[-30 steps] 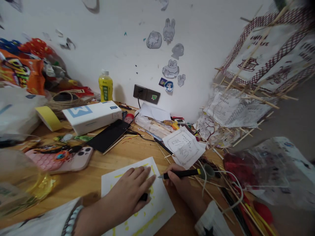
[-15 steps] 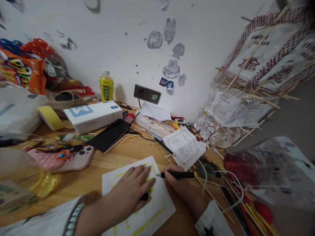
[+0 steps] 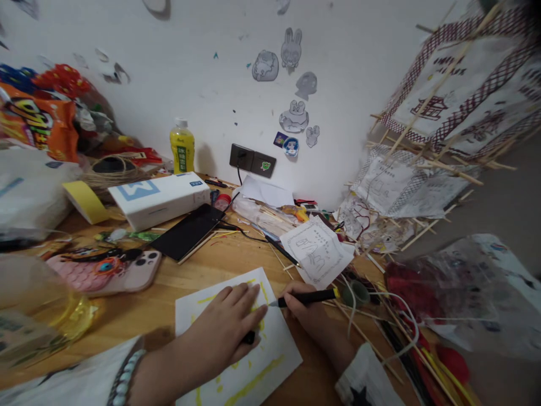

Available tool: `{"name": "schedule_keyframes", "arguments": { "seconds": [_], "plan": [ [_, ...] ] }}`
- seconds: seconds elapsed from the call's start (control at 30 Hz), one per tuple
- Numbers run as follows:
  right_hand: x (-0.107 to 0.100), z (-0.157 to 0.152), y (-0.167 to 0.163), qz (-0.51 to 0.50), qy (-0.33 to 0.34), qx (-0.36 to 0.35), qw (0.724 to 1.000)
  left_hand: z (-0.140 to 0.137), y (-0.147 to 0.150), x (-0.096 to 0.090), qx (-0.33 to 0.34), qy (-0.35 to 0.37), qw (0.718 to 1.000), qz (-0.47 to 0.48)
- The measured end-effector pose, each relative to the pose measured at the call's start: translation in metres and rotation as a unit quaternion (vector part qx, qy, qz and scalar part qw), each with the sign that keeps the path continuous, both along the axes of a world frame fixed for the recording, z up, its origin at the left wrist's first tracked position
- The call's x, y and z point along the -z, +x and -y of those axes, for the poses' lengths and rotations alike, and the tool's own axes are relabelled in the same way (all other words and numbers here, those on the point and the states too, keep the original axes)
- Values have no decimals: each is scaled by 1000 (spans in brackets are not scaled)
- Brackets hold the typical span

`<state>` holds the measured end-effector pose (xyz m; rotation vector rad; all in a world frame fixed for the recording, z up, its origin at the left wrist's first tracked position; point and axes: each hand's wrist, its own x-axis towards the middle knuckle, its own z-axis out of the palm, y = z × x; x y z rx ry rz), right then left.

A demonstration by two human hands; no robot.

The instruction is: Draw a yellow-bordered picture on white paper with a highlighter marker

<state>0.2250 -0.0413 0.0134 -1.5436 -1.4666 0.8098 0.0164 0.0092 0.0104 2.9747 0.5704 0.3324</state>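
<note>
My left hand (image 3: 230, 321) rests on a white sheet of paper (image 3: 274, 344) marked with yellow strokes and dots. Its fingers press on the sheet, and a black marker cap (image 3: 249, 337) pokes out between thumb and forefinger; the rest of the cap is hidden. At the sheet's right edge, my right hand (image 3: 306, 313) grips a black marker (image 3: 313, 296) with a yellow end. The marker lies nearly level, its pale tip pointing left, close to my left fingertips. Whether the tip touches the paper I cannot tell.
Behind the sheet lie a phone in a pink case (image 3: 105, 270), a black tablet-like slab (image 3: 190, 231), a white box (image 3: 160, 197) and a drawing on paper (image 3: 316, 251). Thin sticks and a white cord (image 3: 408, 310) crowd the right. A stick-framed paper lantern (image 3: 435, 113) stands there too.
The marker's yellow end has tipped up slightly and its tip has shifted a little down and right. My left hand stays in place on the paper.
</note>
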Motion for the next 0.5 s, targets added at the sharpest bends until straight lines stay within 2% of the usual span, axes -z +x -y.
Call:
{"name": "schedule_keyframes", "arguments": {
  "seconds": [0.5],
  "plan": [
    [5, -1, 2, 7, 6, 14, 1000, 1, 1, -1, 1, 10, 1000, -26]
  ]
}}
